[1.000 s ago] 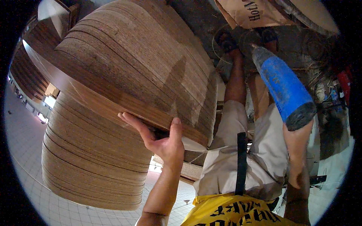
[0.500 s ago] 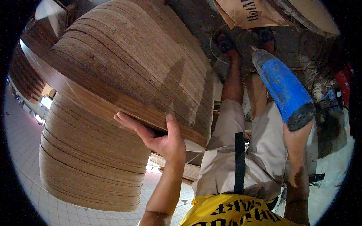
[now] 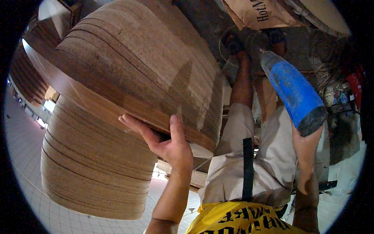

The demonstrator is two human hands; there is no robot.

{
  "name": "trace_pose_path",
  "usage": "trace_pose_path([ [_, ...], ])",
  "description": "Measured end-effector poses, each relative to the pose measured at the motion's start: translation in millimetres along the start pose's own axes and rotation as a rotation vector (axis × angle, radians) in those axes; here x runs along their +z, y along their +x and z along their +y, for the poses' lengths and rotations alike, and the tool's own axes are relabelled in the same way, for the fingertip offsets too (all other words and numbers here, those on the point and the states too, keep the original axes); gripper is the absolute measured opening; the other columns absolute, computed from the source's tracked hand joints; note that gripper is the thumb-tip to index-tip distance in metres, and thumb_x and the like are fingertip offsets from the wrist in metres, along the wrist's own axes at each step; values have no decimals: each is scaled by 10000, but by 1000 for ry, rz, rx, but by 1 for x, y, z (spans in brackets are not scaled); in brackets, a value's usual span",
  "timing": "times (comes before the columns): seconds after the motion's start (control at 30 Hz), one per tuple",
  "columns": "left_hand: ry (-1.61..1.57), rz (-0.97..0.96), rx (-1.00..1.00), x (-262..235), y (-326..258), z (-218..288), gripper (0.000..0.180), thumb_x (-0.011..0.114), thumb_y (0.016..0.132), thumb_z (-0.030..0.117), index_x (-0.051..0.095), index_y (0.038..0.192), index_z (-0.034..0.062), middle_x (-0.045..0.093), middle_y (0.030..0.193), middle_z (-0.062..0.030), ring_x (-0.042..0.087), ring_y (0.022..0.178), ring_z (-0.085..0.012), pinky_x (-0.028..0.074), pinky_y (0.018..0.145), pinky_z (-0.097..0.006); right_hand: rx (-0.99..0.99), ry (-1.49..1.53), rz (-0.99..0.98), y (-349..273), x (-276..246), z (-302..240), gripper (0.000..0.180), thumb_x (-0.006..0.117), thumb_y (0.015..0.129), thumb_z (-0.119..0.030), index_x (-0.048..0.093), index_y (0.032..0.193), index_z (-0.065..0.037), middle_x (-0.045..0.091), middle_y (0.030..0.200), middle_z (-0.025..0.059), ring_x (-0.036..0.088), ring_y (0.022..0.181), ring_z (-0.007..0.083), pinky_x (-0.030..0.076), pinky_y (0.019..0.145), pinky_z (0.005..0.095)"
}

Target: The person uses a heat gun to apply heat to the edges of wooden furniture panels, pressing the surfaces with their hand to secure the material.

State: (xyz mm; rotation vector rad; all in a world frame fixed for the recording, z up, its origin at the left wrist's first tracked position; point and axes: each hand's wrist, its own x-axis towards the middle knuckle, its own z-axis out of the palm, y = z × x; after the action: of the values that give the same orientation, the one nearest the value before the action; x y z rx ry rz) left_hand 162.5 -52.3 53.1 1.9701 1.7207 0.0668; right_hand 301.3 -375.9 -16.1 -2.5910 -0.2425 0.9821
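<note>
My left hand [image 3: 169, 146] is at the near edge of a brown wood-grain board [image 3: 142, 113]. Its thumb lies against the band of the edge and its fingers stretch along the other side, so the edge sits between them. This board lies along a tall stack of brown boards [image 3: 136, 54] with raw edges. On the right, a blue bottle [image 3: 296, 91] with a dirty grey tapered nozzle is held tilted, nozzle pointing away from me. My right forearm [image 3: 306, 167] runs up behind the bottle's dark base, which hides the fingers of that hand.
A second stack of boards [image 3: 97, 160] stands at the lower left on a tiled floor [image 3: 29, 175]. Brown paper sacking [image 3: 257, 15] lies beyond my sandalled feet [image 3: 233, 43]. Clutter with a red object [image 3: 353, 87] is along the right side.
Almost nothing differs. The view has shifted very slightly; my left hand stays at the board's edge and the blue bottle keeps its tilt.
</note>
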Motion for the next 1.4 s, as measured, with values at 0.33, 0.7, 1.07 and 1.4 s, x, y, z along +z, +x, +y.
trace_pose_path([
  [0.33,30,-206,155,-27,3,-20,1268,809,783,324,-15,1700,28,-58,1779,-209,-77,1642,-338,21,1303,-463,22,14,-13,4,-4,-11,742,911,838,-160,502,1397,105,620,1364,258,621,1265,342,471,1090,433],
  [0.7,-14,-97,237,-15,-4,-21,994,730,859,45,187,1691,21,74,1788,-148,63,1644,-286,72,1310,-457,4,24,-23,2,-1,-9,842,905,777,-135,434,1436,96,594,1353,277,607,1262,400,469,1095,485],
  [1.07,-31,-18,223,-16,3,-15,866,700,873,-5,333,1656,35,210,1767,-136,86,1648,-288,63,1312,-475,96,192,-70,6,-11,-39,645,897,854,-186,556,1349,48,684,1290,172,681,1145,275,531,1009,413],
  [1.4,131,42,345,-18,-2,-22,900,722,844,63,343,1661,66,222,1764,-143,124,1643,-349,66,1314,-537,106,810,-153,70,-62,-74,337,763,987,-271,682,1204,-27,776,1062,105,746,880,216,595,782,344],
])
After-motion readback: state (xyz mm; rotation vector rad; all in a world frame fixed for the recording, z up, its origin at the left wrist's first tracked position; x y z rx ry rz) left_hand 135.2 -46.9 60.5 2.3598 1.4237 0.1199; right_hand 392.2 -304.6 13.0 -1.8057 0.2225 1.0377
